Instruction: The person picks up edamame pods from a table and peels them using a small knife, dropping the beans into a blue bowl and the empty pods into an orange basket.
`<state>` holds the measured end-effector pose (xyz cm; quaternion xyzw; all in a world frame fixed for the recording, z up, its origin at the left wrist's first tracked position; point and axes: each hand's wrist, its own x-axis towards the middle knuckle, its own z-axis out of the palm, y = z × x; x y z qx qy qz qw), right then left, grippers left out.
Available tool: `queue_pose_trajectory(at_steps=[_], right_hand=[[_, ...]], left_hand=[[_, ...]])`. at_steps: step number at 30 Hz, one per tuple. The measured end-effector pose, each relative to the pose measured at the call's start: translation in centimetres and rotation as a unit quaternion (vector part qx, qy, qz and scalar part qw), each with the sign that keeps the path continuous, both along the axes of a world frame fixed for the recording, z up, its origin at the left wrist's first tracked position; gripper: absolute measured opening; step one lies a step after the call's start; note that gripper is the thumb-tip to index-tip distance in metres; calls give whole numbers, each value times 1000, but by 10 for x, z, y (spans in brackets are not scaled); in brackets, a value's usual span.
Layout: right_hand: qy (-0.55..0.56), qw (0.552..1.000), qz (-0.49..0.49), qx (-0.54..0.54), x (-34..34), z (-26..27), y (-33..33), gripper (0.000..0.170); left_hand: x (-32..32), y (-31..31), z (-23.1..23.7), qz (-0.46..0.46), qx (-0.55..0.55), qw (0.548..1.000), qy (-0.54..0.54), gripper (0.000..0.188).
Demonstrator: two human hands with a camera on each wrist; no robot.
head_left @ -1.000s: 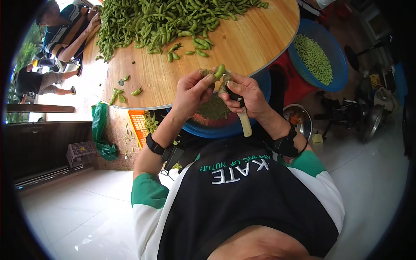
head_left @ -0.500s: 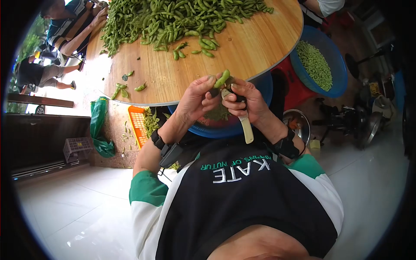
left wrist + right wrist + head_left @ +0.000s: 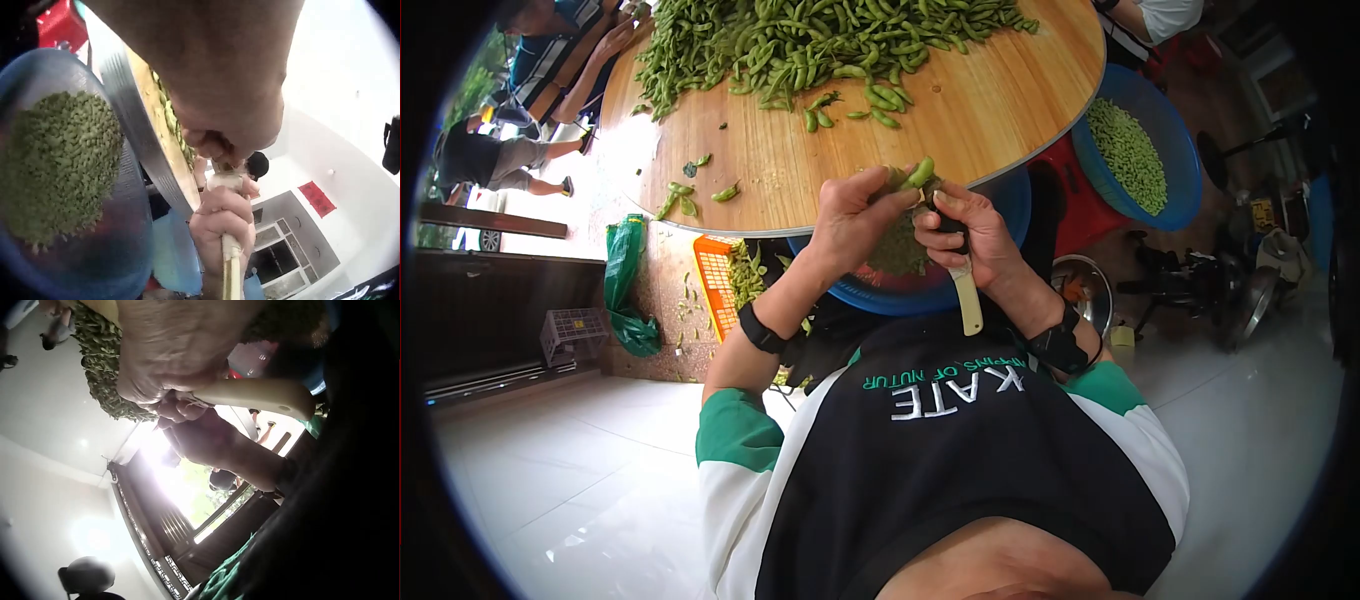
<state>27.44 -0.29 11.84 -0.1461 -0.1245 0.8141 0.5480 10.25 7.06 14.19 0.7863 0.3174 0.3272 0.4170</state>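
Observation:
Between the two hands, over the near table edge, a green pod [image 3: 920, 173] is pinched by the thumb and fingers of the left hand [image 3: 847, 218]. Curled round a cream handle [image 3: 967, 300], the right hand [image 3: 977, 232] meets the pod with its thumb side; the handle points down toward the shirt. Any blade is hidden by the fingers. In the right wrist view the same handle [image 3: 262, 397] sticks out of the right hand [image 3: 181, 347]. The left wrist view shows both hands touching at the fingertips. A large pile of pods [image 3: 800, 50] covers the table's far part.
Under the hands stands a blue basin [image 3: 900, 295]. At the right, another blue basin [image 3: 1180, 160] holds shelled beans [image 3: 1128, 155]. An orange basket [image 3: 717, 285], a green bag [image 3: 625, 290] and a steel bowl [image 3: 1100, 290] are lower down. Another person [image 3: 550, 60] sits across the table.
The left hand has turned, with its fingers folded closer in around the pod. The pod has shifted slightly right. The right hand keeps its grip on the handle.

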Motion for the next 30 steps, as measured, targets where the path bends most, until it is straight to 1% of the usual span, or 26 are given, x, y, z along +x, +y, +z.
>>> queue_pose_trajectory(at_steps=[1,2,3,4,5,7,8,9,10,11,12,13,14,15,16,17,18,19,20,21,23,25,27,28,29,30], right_hand=[[-11,1000,-10,14,-1,0,0,21],[-10,1000,-10,16,0,0,-1,21],[-20,999,-17,18,0,2,-1,22],[-29,999,-23,20,0,4,-1,23],[-27,999,-21,22,-3,7,-4,23],[40,998,-17,43,-6,19,-5,25],[6,998,-20,65,-6,24,-5,28],[7,997,-13,74,-5,22,-5,28],[-10,998,-23,60,-4,17,-3,28],[-26,998,-31,50,-5,16,0,28],[-93,994,-49,35,-5,19,-1,28],[-160,984,-68,24,-5,21,-2,28],[-275,955,-102,53,-7,21,-2,25],[-383,910,-140,79,-8,20,-2,22],[-427,887,-156,81,-8,21,-2,21],[-471,860,-176,81,-6,22,-1,20],[-469,860,-175,98,-5,19,1,20],[-554,785,-229,156,-5,11,3,21],[-627,696,-281,210,-4,5,4,23],[-625,695,-281,219,-1,1,3,23],[-679,637,-256,260,3,-4,4,28],[-683,632,-250,267,3,2,3,30],[-702,621,-202,284,7,2,4,28],[-675,660,-195,266,7,3,3,26],[-671,662,-189,275,8,3,3,26],[-676,650,-198,285,8,2,3,26]], left_hand=[[2,-1,-2,10,-120,992,-37,13],[4,-1,-2,10,-118,992,-36,13],[6,0,0,7,49,998,-32,13],[8,1,3,4,213,977,-25,13],[8,0,7,6,215,976,-23,13],[10,-1,20,6,183,981,-63,12],[12,-3,19,9,190,980,-63,12],[12,-4,15,20,74,993,-88,12],[10,-3,11,33,-37,993,-111,14],[9,0,6,37,-46,994,-95,17],[10,-2,3,25,96,990,-102,18],[11,-6,7,45,86,992,-78,17],[11,-11,9,58,59,994,-71,16],[13,-11,-3,76,76,993,-56,16],[13,-13,-8,79,49,995,-21,17],[12,-17,-6,67,47,997,-5,18],[13,-21,-11,58,89,994,-7,16],[12,-27,-12,49,60,997,12,13],[12,-29,-14,48,50,997,14,12],[11,-29,-18,49,39,998,16,12],[9,-29,-27,40,69,996,33,12],[10,-28,-26,30,91,994,50,13],[10,-31,-23,14,43,998,48,12],[11,-34,-22,23,44,998,48,12],[11,-36,-21,22,41,999,18,13],[12,-37,-20,21,38,999,-11,13]])
